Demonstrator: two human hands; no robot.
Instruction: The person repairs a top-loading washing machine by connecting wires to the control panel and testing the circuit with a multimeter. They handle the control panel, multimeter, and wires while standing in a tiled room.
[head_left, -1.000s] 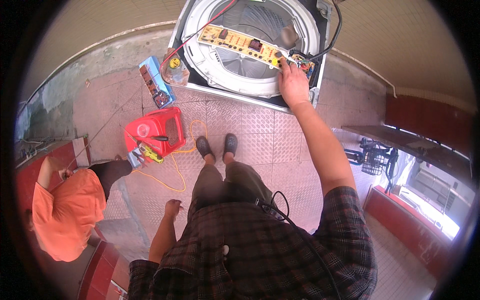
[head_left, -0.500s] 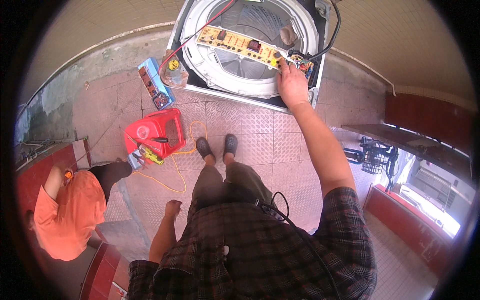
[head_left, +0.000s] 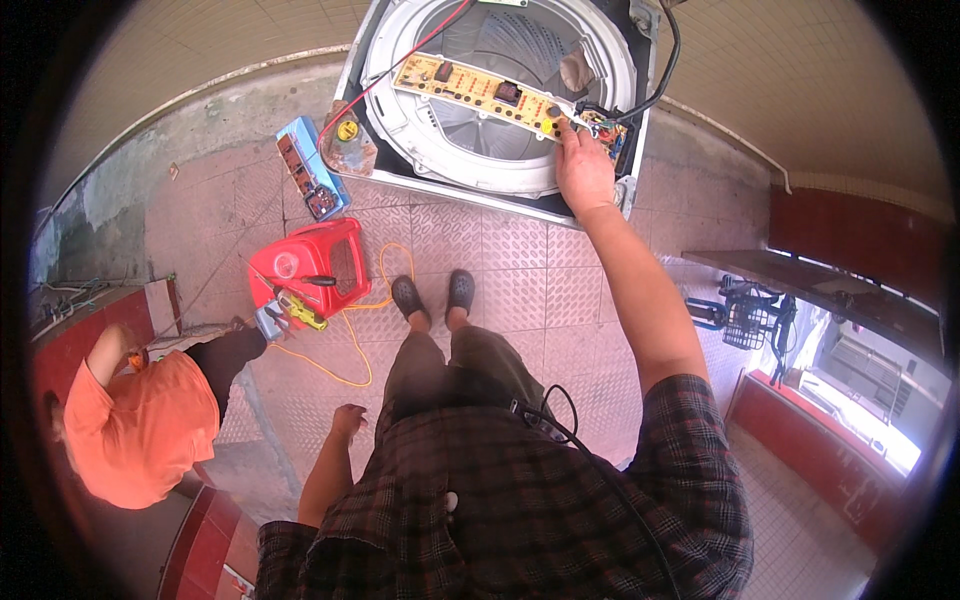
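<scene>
My right hand [head_left: 585, 172] reaches forward to the right end of a long yellow circuit board [head_left: 470, 92]. Its fingers are stretched out, with a fingertip touching the board beside a round yellow spot. The board lies slantwise across the round opening of a top-load washing machine [head_left: 480, 183] whose top cover is off. Coloured wires [head_left: 607, 130] bunch at the board's right end, partly behind my fingers. Low at my left side hangs my left hand [head_left: 348, 419], empty, its fingers loosely bent and apart.
A red plastic stool [head_left: 290, 262] holds screwdrivers and pliers, with a yellow cord beside it. Another circuit board rests on a blue box [head_left: 335, 170]. A person in an orange shirt [head_left: 150, 425] is at the left. A bicycle [head_left: 745, 315] stands at the right.
The small display on the circuit board looked reddish before and is darker now. The person in orange has shifted slightly. My right hand has stayed at the board; my left has barely moved.
</scene>
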